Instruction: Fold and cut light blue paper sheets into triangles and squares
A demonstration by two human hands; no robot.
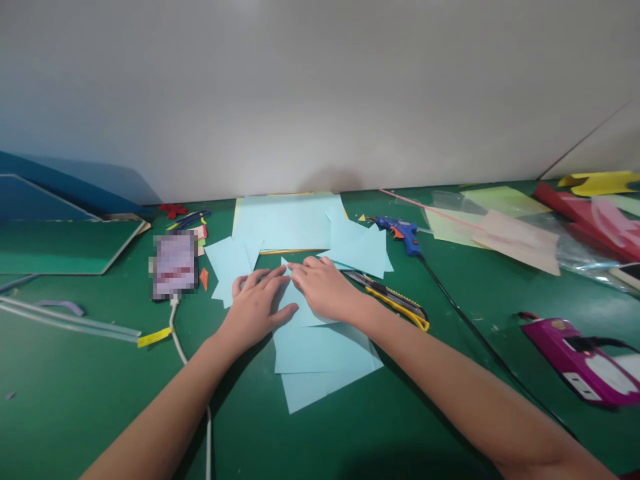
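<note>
Light-blue paper sheets [320, 350] lie overlapped on the green table in front of me. My left hand [257, 303] rests on the left side of the upper sheet, fingers stretched out and thumb apart. My right hand [320, 283] has its fingers bent and pressed together on the same paper, near its pointed top corner. The fingertips of both hands nearly meet there. Loose light-blue pieces [227, 263] lie left of the hands, and others [363, 247] lie to the right. A yellow-and-black utility knife [393, 300] sits beside my right wrist, partly under paper.
Behind the hands is a larger light-blue sheet [287, 223]. A phone [175, 267] with a white cable is at left, near a green board [65, 247]. At right are a blue glue gun [400, 230], a magenta power strip [580, 360] and coloured sheets [520, 237]. A wall stands behind.
</note>
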